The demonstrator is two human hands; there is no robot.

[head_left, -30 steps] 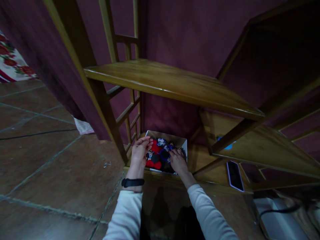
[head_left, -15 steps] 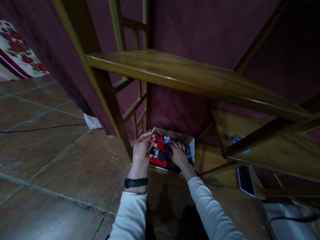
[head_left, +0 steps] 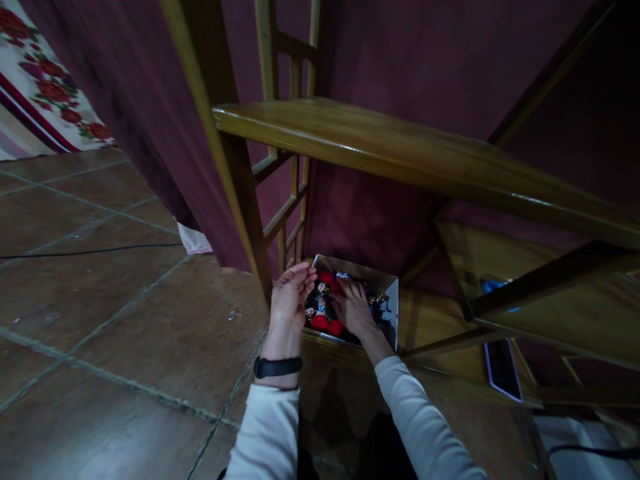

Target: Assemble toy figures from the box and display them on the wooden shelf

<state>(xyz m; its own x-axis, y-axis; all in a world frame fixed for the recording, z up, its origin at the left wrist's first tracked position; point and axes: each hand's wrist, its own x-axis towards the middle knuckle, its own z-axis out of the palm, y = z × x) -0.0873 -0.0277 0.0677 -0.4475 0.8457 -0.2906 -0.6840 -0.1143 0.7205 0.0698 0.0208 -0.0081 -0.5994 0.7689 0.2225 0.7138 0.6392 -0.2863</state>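
Way off to the left of my white-walled box (head_left: 394, 305) there's a cloth printed with red flowers (head_left: 53, 90), then a smooth brown floor (head_left: 100, 313) with rough pale joint lines and a thin black cable (head_left: 100, 251) on it. Nearer the box, also on its left, hangs a soft purple curtain (head_left: 150, 120), then a wooden lattice (head_left: 285, 213) of straight slats. My left hand (head_left: 293, 293), black wristband (head_left: 278, 367) below it, is right by the box's left edge, fingers curled in toward the thumb; can't tell if anything's pinched in there. The box itself sits on the bottom board (head_left: 433, 320), full of small stuff: rounded red pieces (head_left: 327, 325) on its left side, dark and bluish bits (head_left: 384, 308) on its right, any print too tiny to read. My right hand (head_left: 356, 311) is over the pieces, fingers loosely spread, can't tell if they've got hold of one. Right of the box there's something blue (head_left: 494, 287), partly hidden, then a flat phone (head_left: 503, 370) with a purple edge.
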